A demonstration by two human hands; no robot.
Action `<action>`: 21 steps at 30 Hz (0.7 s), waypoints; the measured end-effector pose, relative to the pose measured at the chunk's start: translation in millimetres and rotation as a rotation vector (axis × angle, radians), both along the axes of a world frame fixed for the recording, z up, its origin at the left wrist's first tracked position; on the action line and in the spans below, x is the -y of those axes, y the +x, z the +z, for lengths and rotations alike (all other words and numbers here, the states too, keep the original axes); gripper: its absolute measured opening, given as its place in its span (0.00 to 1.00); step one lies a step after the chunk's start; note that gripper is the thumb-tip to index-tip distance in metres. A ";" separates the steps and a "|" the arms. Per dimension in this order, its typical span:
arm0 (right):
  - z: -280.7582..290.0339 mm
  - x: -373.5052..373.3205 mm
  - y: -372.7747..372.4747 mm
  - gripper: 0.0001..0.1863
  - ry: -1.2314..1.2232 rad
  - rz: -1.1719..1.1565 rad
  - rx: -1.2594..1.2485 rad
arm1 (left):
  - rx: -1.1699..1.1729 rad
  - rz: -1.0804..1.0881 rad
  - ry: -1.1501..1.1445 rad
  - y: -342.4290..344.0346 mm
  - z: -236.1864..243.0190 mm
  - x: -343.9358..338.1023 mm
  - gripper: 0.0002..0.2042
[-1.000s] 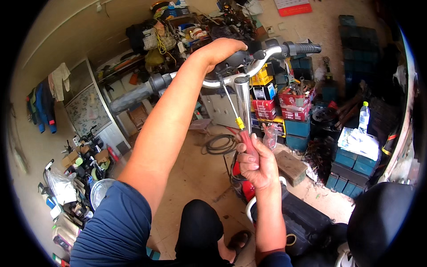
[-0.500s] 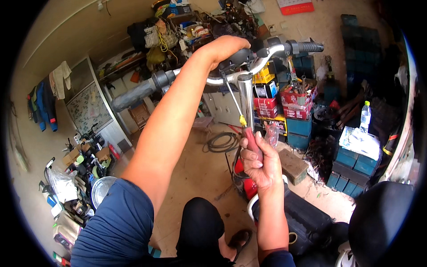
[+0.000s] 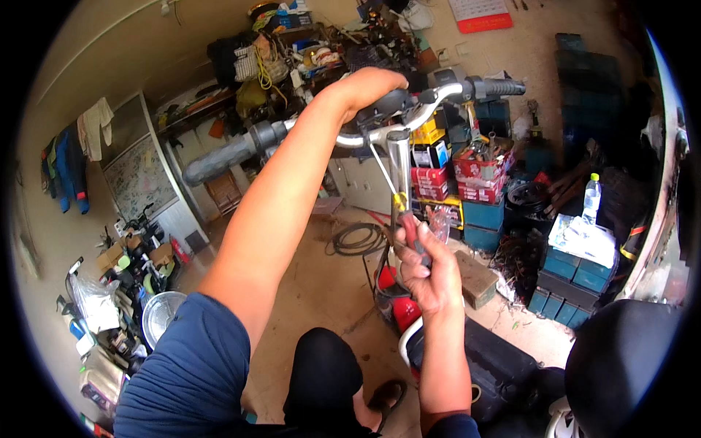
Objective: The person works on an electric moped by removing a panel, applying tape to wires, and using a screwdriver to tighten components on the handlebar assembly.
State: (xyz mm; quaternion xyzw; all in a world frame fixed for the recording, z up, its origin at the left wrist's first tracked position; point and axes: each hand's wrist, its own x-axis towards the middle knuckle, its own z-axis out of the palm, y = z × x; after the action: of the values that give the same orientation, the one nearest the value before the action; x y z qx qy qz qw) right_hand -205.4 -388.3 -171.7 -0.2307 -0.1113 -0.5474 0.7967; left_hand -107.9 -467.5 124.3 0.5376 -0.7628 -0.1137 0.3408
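Observation:
A silver handlebar spans the upper middle, with a dark grip at each end and a chrome stem below it. My left hand reaches over the bar onto a rounded black part at its centre; the fingers are hidden behind it. Below, my right hand is closed around the red handle of a screwdriver, beside the lower stem. Its thin shaft runs from a yellow collar up to the underside of the bar, left of the stem. The tip is hard to make out.
Behind the bar, a shelf is heaped with clutter. Red boxes with tools stand at right, near teal batteries topped by a bottle. A black hose lies coiled on the floor. The scooter's black footboard is lower right.
The handlebar and surroundings sit slightly differently as the view shifts. My right hand has changed its hold a little on the screwdriver handle. My left hand stays over the bar's centre.

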 end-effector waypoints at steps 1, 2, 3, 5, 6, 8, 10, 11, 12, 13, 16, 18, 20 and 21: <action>6.0 -7.4 9.4 0.21 -0.125 -0.298 -0.151 | -0.006 0.008 0.018 3.8 5.0 -2.9 0.17; 8.4 -16.6 20.7 0.22 -0.165 -0.960 -0.562 | -0.021 0.003 0.049 5.3 3.4 -2.0 0.16; 8.9 -16.0 23.6 0.23 -0.341 -1.442 -0.701 | -0.033 0.000 0.060 6.9 2.6 -1.2 0.16; 8.1 -12.8 32.3 0.25 -0.519 -1.931 -0.779 | -0.046 -0.010 0.085 3.7 2.8 -5.4 0.16; 6.5 -11.8 32.9 0.24 -0.516 -1.894 -0.759 | -0.045 -0.015 0.081 3.1 1.7 -5.7 0.16; 5.4 -8.6 33.1 0.24 -0.510 -1.825 -0.712 | -0.038 -0.029 0.067 0.5 2.3 -5.3 0.17; 2.9 -4.3 31.7 0.22 -0.353 -1.412 -0.560 | -0.027 -0.031 0.053 1.0 2.3 -2.1 0.16; 6.3 -11.5 27.6 0.22 -0.224 -1.021 -0.461 | -0.025 -0.019 0.053 4.7 3.1 -0.3 0.16; 7.9 -15.7 25.8 0.22 -0.099 -0.632 -0.356 | -0.021 -0.009 0.053 8.5 3.7 0.9 0.16; 7.7 -14.9 22.5 0.23 -0.110 -0.543 -0.262 | -0.028 0.002 0.047 6.4 3.4 0.8 0.16; 11.5 -23.1 21.4 0.24 -0.068 -0.624 -0.317 | -0.052 -0.032 0.075 0.4 3.5 5.3 0.16; 9.0 -25.1 26.5 0.24 -0.088 -0.686 -0.353 | -0.054 -0.030 0.026 8.2 3.3 19.4 0.16; 6.0 -29.4 26.1 0.24 -0.086 -0.620 -0.339 | -0.086 -0.044 0.091 12.8 3.5 12.9 0.16; 2.7 -31.4 22.0 0.23 -0.067 -0.533 -0.285 | -0.102 -0.036 0.136 14.8 3.9 9.8 0.16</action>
State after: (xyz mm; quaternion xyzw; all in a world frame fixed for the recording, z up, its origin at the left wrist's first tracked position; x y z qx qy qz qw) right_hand -183.4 -356.9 -169.0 -0.3523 0.0482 -0.6952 0.6247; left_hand -93.2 -477.3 128.2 0.5390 -0.7447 -0.1985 0.3398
